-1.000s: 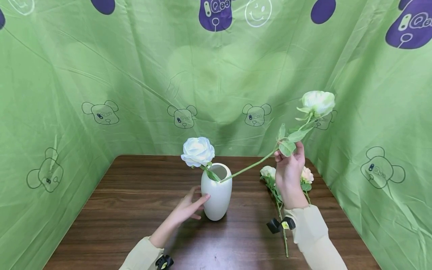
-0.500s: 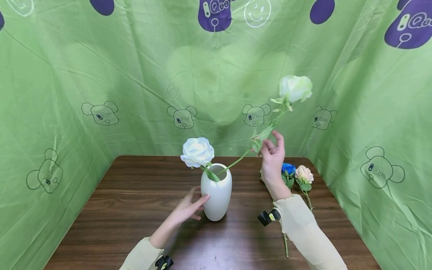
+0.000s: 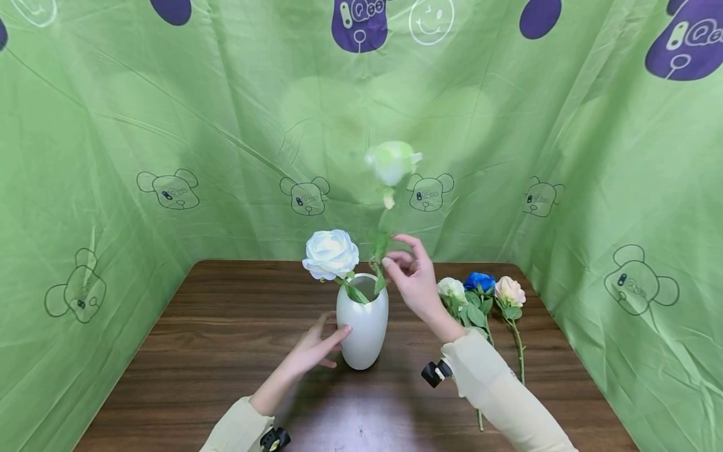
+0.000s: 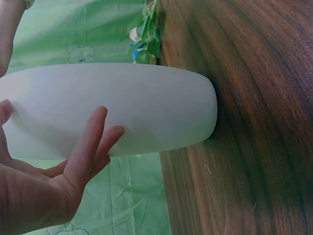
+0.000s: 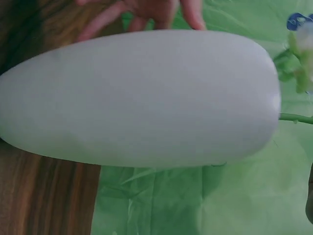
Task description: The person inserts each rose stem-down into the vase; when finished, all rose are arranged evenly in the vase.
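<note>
A white vase stands upright on the table. My left hand rests against its left side with fingers spread and fairly straight; the left wrist view shows fingertips touching the wall. A pale blue-white rose leans left out of the mouth. With thumb and fingers, my right hand pinches a greenish-white rose by its leafy stem. This rose stands nearly upright, blurred, its lower stem inside the vase. In the right wrist view, the vase hides most of the scene.
On the right of the wooden table lie a white rose, a blue rose and a peach rose, stems toward the front. Green printed cloth hangs behind and at both sides.
My right hand has moved left toward the vase, swinging the greenish-white rose from a rightward lean to nearly upright. Its stem has slid deeper into the vase. My left hand has stayed in place.
</note>
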`<act>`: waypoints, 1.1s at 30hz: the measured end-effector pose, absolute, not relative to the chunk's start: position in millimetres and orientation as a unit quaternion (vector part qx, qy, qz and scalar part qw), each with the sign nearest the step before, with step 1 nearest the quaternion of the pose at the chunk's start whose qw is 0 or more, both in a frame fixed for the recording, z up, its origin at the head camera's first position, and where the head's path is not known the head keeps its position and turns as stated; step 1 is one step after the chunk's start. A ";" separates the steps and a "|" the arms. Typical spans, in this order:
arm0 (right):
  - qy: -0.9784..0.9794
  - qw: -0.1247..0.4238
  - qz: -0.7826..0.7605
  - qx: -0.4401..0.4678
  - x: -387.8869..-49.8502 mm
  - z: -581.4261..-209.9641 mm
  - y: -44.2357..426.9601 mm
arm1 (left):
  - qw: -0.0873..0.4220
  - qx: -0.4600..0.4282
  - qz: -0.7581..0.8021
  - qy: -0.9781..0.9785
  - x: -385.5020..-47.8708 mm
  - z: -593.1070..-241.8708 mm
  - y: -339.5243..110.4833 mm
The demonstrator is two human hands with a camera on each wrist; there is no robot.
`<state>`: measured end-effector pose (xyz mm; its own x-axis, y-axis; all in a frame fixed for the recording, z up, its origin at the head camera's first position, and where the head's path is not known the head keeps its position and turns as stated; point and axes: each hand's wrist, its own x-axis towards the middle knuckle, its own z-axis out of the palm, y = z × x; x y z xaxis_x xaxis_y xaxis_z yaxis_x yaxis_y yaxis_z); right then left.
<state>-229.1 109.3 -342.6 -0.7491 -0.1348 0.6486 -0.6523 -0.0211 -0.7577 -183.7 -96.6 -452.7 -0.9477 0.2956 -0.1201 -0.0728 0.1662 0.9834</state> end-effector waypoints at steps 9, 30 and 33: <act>-0.764 0.216 0.523 0.309 -205.7 -348.4 95.9 | 0.147 0.066 0.637 0.753 -183.6 -452.2 -96.3; -0.781 0.209 0.516 0.283 -196.8 -361.1 97.7 | 0.148 0.066 0.638 0.753 -183.4 -450.6 -95.8; -0.777 0.213 0.520 0.285 -200.7 -366.1 99.2 | 0.149 0.065 0.636 0.755 -183.1 -450.3 -95.7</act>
<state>-200.7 99.2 -366.1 -0.7475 -0.2213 0.6263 -0.6634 0.2980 -0.6864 -183.1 -95.7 -450.3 -0.9473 0.2869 -0.1421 -0.0914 0.1831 0.9788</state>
